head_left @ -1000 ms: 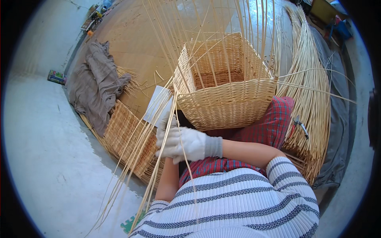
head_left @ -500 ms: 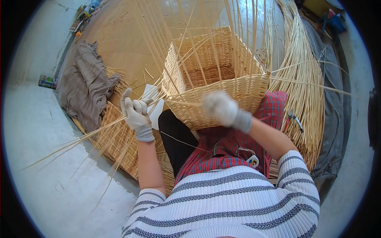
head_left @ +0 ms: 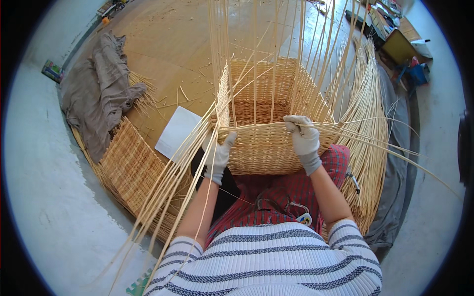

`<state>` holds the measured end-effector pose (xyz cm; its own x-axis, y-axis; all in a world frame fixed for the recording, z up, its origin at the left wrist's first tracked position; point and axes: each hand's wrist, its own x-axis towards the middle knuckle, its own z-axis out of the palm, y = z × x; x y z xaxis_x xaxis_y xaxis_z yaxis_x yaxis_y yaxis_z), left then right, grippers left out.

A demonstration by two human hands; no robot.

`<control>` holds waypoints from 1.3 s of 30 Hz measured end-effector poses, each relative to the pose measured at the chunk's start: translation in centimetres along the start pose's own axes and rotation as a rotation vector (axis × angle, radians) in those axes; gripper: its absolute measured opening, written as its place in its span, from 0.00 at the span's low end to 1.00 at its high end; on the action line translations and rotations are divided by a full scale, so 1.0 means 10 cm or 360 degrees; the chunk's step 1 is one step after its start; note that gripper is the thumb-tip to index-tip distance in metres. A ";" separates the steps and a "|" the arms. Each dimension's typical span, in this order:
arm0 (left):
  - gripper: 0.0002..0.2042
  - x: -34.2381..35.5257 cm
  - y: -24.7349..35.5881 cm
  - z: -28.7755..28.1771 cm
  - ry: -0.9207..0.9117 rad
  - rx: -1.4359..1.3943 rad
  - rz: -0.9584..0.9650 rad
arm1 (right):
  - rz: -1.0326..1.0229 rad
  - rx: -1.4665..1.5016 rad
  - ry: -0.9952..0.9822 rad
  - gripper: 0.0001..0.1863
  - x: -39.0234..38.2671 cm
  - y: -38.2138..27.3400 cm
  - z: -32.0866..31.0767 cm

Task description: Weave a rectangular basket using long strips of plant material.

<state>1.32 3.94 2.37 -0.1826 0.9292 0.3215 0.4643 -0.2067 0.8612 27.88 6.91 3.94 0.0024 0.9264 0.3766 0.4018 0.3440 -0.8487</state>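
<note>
A half-woven wicker basket [head_left: 261, 153] rests on my lap, its open top facing away from me. Tall pale willow rods [head_left: 255, 89] stand up from its rim. My left hand [head_left: 217, 155], in a whitish glove, is closed around the basket's near left corner with the thumb on the front wall; some fingers are hidden behind loose rods. Those loose rods [head_left: 170, 182] fan out past the left forearm. My right hand [head_left: 303, 140], gloved too, is closed over the front rim, fingers bent on top. Several rod ends [head_left: 385, 143] stick out to the right beside it.
A big bundle of willow rods [head_left: 368, 133] lies at the right, with pruning shears [head_left: 352, 181] on it. To the left are a woven wicker panel [head_left: 131, 163], a white sheet [head_left: 178, 130] and a crumpled grey cloth [head_left: 106, 84]. Offcuts litter the floor.
My left hand has left the loose rods and moved right to the basket corner. My right hand has come up onto the front rim. The basket now sits squarer to me.
</note>
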 end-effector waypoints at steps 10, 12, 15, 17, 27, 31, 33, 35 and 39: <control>0.30 0.20 -0.30 0.08 0.0009 -0.0602 -0.0340 | -0.0615 -0.0049 -0.0201 0.15 -0.24 -0.91 0.18; 0.26 0.19 -0.22 0.02 -0.0145 -0.0534 -0.0648 | -0.0320 0.0026 -0.0158 0.08 0.39 -1.04 0.36; 0.25 0.20 -0.13 0.02 0.0115 -0.0815 -0.0478 | -0.0337 0.0182 -0.0510 0.15 1.38 -1.14 0.94; 0.24 0.21 -0.24 0.17 0.0185 -0.0890 -0.0448 | -0.0354 -0.0482 -0.0422 0.18 1.67 -0.95 1.12; 0.21 0.34 -0.99 0.71 0.0271 -0.1681 -0.0730 | 0.0268 -0.0976 -0.0283 0.50 1.63 -0.71 1.11; 0.16 0.35 -1.41 0.32 -0.0041 -0.1258 -0.1002 | -0.0295 0.0371 -0.0157 0.39 0.87 -0.69 0.85; 0.14 0.31 -1.13 0.44 -0.0039 -0.1190 -0.1053 | -0.0113 0.1250 0.0201 0.25 0.20 -0.06 0.45; 0.08 0.21 -0.52 0.42 -0.0074 -0.1043 -0.1161 | 0.0372 0.1142 0.0348 0.19 -0.17 0.12 0.09; 0.09 -0.37 -0.37 0.50 0.0651 -0.0808 -0.0359 | 0.0642 0.1039 0.0207 0.12 -0.21 0.43 -0.17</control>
<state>4.66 2.77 -4.01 -0.5857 0.7966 0.1495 -0.0685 -0.2324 0.9702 31.13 6.23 0.09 0.1572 0.9876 -0.0013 -0.2735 0.0423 -0.9610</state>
